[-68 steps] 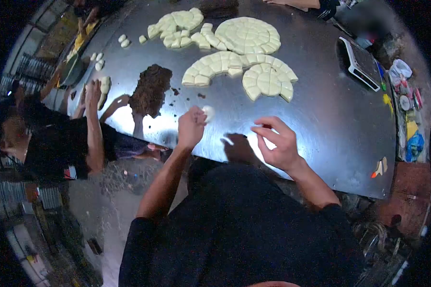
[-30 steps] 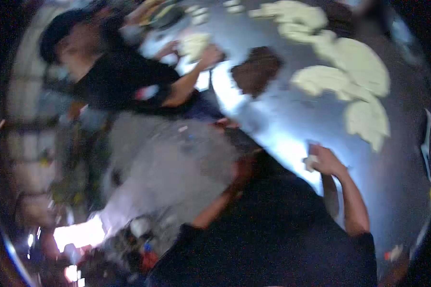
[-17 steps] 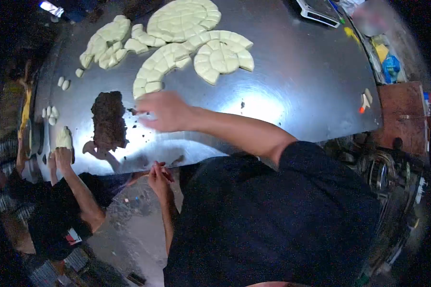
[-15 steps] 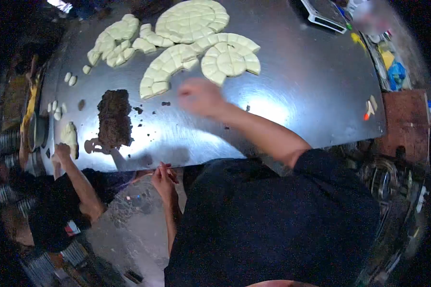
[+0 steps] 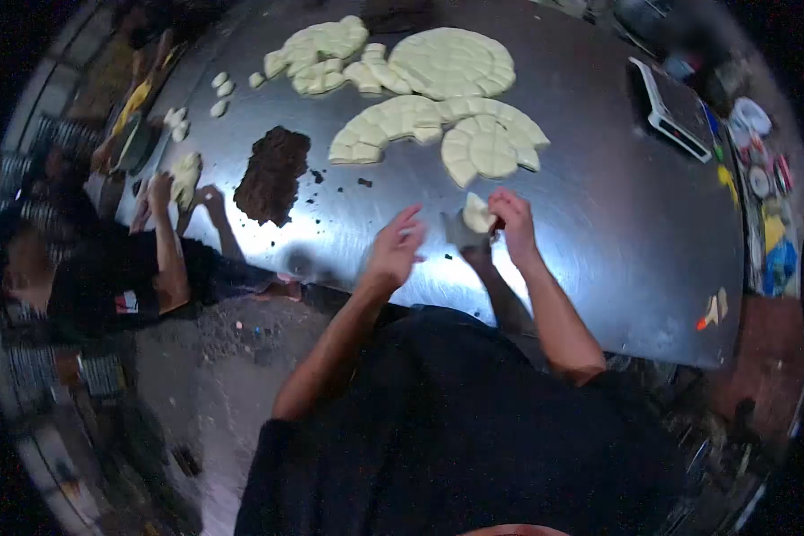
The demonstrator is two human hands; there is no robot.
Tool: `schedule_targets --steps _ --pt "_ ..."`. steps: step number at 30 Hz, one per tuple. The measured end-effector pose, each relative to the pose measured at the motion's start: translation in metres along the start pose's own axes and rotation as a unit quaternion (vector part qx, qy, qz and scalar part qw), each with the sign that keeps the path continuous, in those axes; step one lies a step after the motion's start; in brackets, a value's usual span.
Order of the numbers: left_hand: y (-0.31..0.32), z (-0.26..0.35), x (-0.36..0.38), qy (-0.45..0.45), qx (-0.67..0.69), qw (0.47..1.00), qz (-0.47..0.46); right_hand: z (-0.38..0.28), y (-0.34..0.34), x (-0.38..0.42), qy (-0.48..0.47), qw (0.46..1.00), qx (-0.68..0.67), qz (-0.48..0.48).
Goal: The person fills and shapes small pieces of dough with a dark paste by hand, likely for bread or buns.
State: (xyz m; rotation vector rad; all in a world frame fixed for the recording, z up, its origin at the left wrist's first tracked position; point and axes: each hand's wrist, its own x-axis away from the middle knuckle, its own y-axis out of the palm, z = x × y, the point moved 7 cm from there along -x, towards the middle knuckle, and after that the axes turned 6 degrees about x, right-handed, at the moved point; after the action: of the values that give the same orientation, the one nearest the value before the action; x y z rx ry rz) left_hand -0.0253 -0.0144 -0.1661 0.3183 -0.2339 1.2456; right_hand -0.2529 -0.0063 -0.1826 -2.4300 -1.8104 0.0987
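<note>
The right hand [image 5: 509, 219] is pinching a dough piece [image 5: 476, 214] just below the cut dough slabs [image 5: 473, 134], fingers closed on it. The left hand [image 5: 393, 250] is hovering beside it, fingers spread and empty. Half a second earlier, the right arm was reaching across alone.

I see bare steel table [image 5: 616, 223] right of my right hand [image 5: 509, 223], open as far as the scale [image 5: 674, 112] at upper right. Ahead, the scored dough sheets [image 5: 473, 134] block the upper centre. Left of my left hand [image 5: 393, 255], the brown filling heap [image 5: 272, 174] and a co-worker's hands [image 5: 165, 188] crowd the table's left edge.
</note>
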Motion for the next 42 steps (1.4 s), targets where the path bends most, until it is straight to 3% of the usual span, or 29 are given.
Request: schedule_targets --steps 1,2,3,4,5,7,8,10,11,13,15,17,18,20,22,23,24,26,27,30,31,33,34,35,38,39,40,41,42 --pt "0.024 0.028 0.003 0.022 0.012 0.999 -0.021 -0.036 0.022 0.011 0.001 0.995 -0.094 -0.043" --pt "0.039 0.039 -0.003 0.066 0.082 0.992 -0.067 -0.060 0.033 0.013 -0.091 0.995 0.014 -0.024" --pt "0.045 0.051 -0.008 0.102 0.080 0.991 -0.042 -0.106 0.036 0.023 -0.189 0.971 0.134 0.053" --pt "0.050 0.077 -0.002 0.167 0.108 0.980 0.008 -0.139 0.031 0.023 -0.240 0.951 0.159 0.111" --pt "0.051 0.094 0.003 0.171 0.108 0.979 0.020 -0.167 0.027 0.021 -0.286 0.925 0.183 0.171" --pt "0.061 0.131 0.012 0.211 0.109 0.971 -0.026 -0.202 0.016 0.010 -0.412 0.876 0.104 0.230" --pt "0.067 0.143 0.016 0.210 0.109 0.971 -0.022 -0.215 0.017 0.011 -0.411 0.877 0.103 0.226" --pt "0.066 0.170 0.030 0.303 0.046 0.950 0.065 -0.205 0.013 0.000 -0.207 0.951 -0.058 0.220" --pt "0.062 0.172 0.029 0.299 0.049 0.951 0.067 -0.205 0.023 0.005 -0.204 0.953 -0.054 0.217" --pt "0.041 0.171 0.022 0.252 0.174 0.949 0.082 -0.237 0.052 0.042 -0.430 0.869 0.091 0.227" --pt "0.020 0.175 0.035 0.268 0.201 0.940 0.063 -0.231 0.067 0.055 -0.408 0.904 0.005 0.123" --pt "-0.007 0.152 0.043 0.215 0.270 0.938 0.024 -0.217 0.083 0.062 -0.366 0.924 -0.106 0.031" --pt "-0.037 0.143 0.037 0.227 0.253 0.934 0.107 -0.212 0.097 0.055 -0.354 0.932 -0.049 0.063" --pt "-0.091 0.100 0.022 0.153 0.278 0.935 0.161 -0.199 0.137 0.042 -0.430 0.899 0.083 -0.016" --pt "-0.151 0.013 0.016 0.010 0.293 0.947 0.131 -0.168 0.176 0.047 -0.501 0.841 0.155 -0.131" --pt "-0.174 -0.024 0.019 -0.043 0.263 0.955 0.127 -0.134 0.203 0.028 -0.297 0.914 0.117 -0.251" --pt "-0.168 -0.009 0.037 -0.017 0.303 0.936 0.178 -0.094 0.231 0.023 -0.073 0.929 0.072 -0.356" --pt "-0.175 -0.007 0.062 0.008 0.340 0.912 0.230 -0.104 0.259 -0.021 -0.319 0.918 0.174 -0.156" --pt "-0.194 -0.033 0.064 -0.002 0.357 0.903 0.240 -0.088 0.285 -0.047 -0.379 0.893 0.203 -0.131" --pt "-0.213 -0.049 0.079 -0.026 0.350 0.906 0.237 -0.054 0.364 -0.103 -0.460 0.824 0.304 -0.130" --pt "-0.215 -0.054 0.084 -0.038 0.374 0.897 0.231 -0.042 0.379 -0.112 -0.457 0.825 0.304 -0.132" --pt "-0.218 -0.052 0.091 -0.050 0.398 0.888 0.227 -0.037 0.407 -0.111 -0.545 0.730 0.403 -0.085" --pt "-0.226 -0.040 0.096 -0.032 0.182 0.956 0.230 -0.027 0.413 -0.118 -0.502 0.763 0.386 -0.129" --pt "-0.226 -0.030 0.097 -0.026 0.071 0.971 0.225 -0.028 0.416 -0.121 -0.501 0.764 0.384 -0.133" --pt "-0.229 -0.006 0.097 -0.029 -0.185 0.952 0.243 -0.020 0.417 -0.122 -0.455 0.757 0.442 -0.155" --pt "-0.230 -0.008 0.093 -0.019 -0.187 0.950 0.250 -0.020 0.413 -0.124 -0.466 0.754 0.438 -0.150" --pt "-0.232 -0.029 0.085 0.000 0.118 0.962 0.248 -0.014 0.414 -0.126 -0.443 0.738 0.473 -0.188" --pt "-0.235 -0.051 0.074 0.031 0.408 0.886 0.217 -0.013 0.420 -0.126 -0.424 0.719 0.502 -0.225" --pt "-0.251 -0.086 0.063 0.043 0.394 0.885 0.244 -0.020 0.417 -0.125 -0.394 0.764 0.440 -0.260"
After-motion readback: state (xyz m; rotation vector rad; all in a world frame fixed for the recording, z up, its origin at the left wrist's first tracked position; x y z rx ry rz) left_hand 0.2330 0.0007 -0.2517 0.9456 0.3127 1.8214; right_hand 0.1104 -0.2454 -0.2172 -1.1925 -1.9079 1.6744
